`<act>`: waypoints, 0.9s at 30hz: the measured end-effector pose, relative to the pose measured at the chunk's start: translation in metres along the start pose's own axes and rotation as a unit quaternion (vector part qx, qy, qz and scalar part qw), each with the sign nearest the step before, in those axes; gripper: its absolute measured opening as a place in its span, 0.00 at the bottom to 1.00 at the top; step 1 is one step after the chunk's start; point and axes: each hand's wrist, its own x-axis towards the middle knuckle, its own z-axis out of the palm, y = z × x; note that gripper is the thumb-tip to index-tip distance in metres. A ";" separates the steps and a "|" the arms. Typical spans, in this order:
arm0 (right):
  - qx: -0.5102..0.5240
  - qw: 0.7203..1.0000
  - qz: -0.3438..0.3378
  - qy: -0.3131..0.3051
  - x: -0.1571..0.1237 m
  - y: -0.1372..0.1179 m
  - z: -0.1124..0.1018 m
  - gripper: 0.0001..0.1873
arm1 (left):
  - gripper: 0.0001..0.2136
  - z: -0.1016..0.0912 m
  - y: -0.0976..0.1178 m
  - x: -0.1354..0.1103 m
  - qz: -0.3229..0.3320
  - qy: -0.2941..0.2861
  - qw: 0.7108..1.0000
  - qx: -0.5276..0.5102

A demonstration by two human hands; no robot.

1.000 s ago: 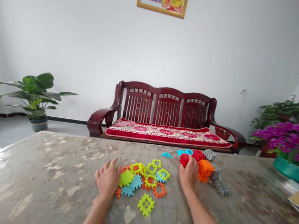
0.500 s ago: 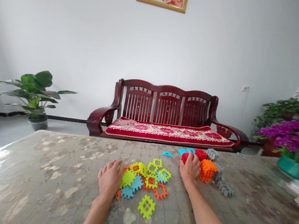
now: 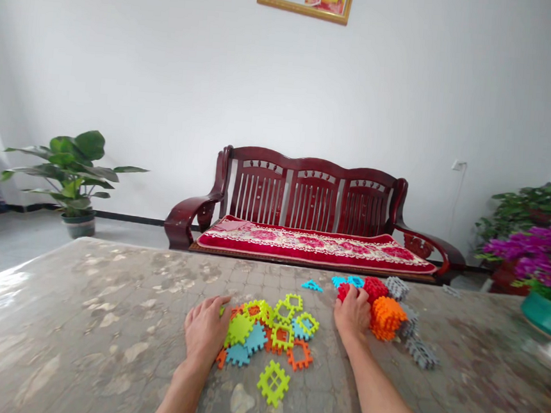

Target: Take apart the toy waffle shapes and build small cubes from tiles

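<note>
My left hand (image 3: 206,328) is at the left edge of a loose heap of toothed plastic building tiles. Its fingers are bent, and a bit of yellow-green tile (image 3: 222,310) shows at the thumb and forefinger. In the heap are a solid yellow-green tile (image 3: 239,329), a blue tile (image 3: 256,338) and an orange frame tile (image 3: 300,355), among several more. My right hand (image 3: 353,313) is closed over red tiles (image 3: 343,292), its fingertips partly hidden. Beside it stand a red stack (image 3: 374,289) and an orange stack (image 3: 387,318).
Grey tiles (image 3: 421,353) lie right of the stacks, and a blue triangular piece (image 3: 312,285) lies behind the heap. One yellow-green window tile (image 3: 273,383) lies in front. Purple flowers in a teal pot (image 3: 548,315) stand at the table's right. A wooden bench (image 3: 314,200) is beyond.
The view has turned slightly left, so everything sits a little further right. Both hands stay at the same tiles, with hardly any movement of their own.
</note>
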 end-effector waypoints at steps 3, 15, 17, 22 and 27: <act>-0.002 1.000 -0.006 -0.001 0.000 0.000 0.002 0.23 | 0.16 0.001 -0.001 0.000 0.005 0.007 1.000 -0.003; -0.015 0.999 -0.031 0.004 -0.003 0.003 0.009 0.20 | 0.16 0.000 0.000 0.000 0.000 0.003 1.000 -0.016; -0.015 0.999 -0.036 -0.009 -0.002 0.003 0.010 0.20 | 0.17 0.001 0.000 0.000 0.001 0.005 1.000 -0.022; 0.013 0.998 -0.057 -0.024 -0.003 0.008 0.012 0.20 | 0.16 0.004 0.001 0.000 0.022 -0.006 0.999 -0.037; 0.084 0.992 -0.099 -0.004 -0.014 0.015 0.011 0.19 | 0.15 0.010 0.008 -0.001 0.080 -0.027 0.994 -0.068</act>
